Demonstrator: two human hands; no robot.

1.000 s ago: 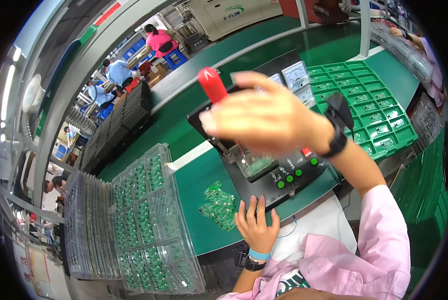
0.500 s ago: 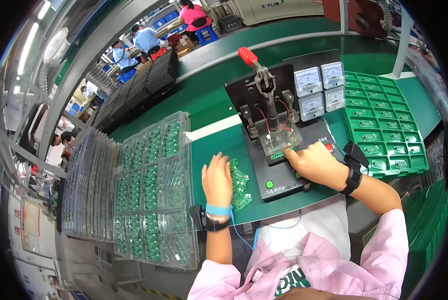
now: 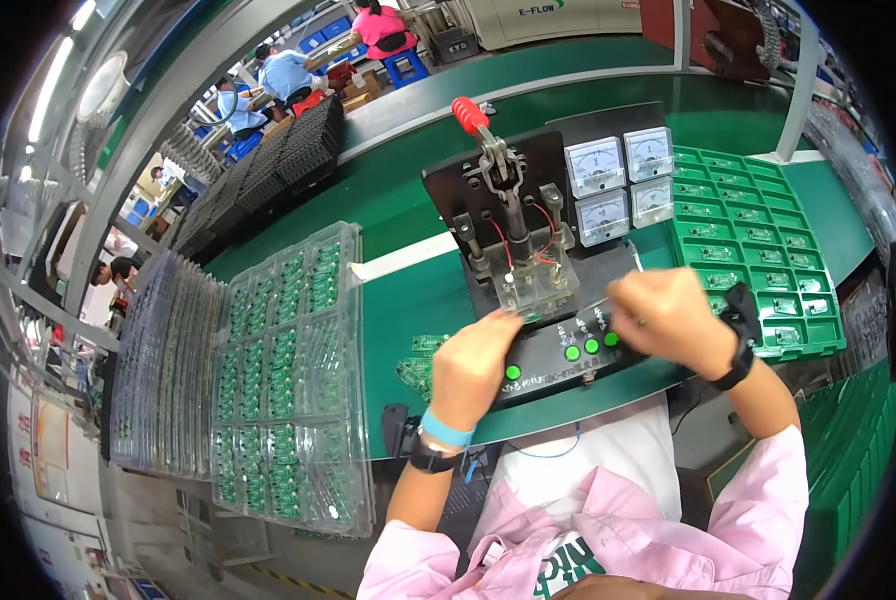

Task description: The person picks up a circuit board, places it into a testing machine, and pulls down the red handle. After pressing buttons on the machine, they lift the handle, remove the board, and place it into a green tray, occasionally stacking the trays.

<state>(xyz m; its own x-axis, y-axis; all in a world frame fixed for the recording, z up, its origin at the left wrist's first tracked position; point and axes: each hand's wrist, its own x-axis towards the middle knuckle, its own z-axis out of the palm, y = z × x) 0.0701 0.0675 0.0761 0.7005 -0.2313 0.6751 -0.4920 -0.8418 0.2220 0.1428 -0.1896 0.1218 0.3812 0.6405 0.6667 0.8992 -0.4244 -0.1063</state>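
Note:
My left hand (image 3: 468, 368) is at the front of a black test fixture (image 3: 548, 375), its fingertips together at the clear plastic press block (image 3: 538, 292). Whatever they pinch is hidden by the hand. Over the fixture's right front corner hovers my right hand (image 3: 673, 320), fingers curled in and their contents out of sight. Above the block stands a toggle clamp with a red handle (image 3: 471, 115), its lever raised. Several round green buttons (image 3: 592, 346) show on the front panel. Beside my left wrist lies a loose pile of green circuit boards (image 3: 418, 370).
Four-sided panel meters (image 3: 600, 168) stand behind the fixture. On the right is a green compartment tray (image 3: 790, 217) with small boards; on the left, a clear tray (image 3: 353, 400) of boards beside stacked clear trays (image 3: 163, 370). Black trays (image 3: 258, 180) and seated people are farther back.
My left hand has moved right, from the loose boards to the fixture's press block. My right hand has drawn back from the block to the right, uncovering several green buttons. The view has shifted slightly.

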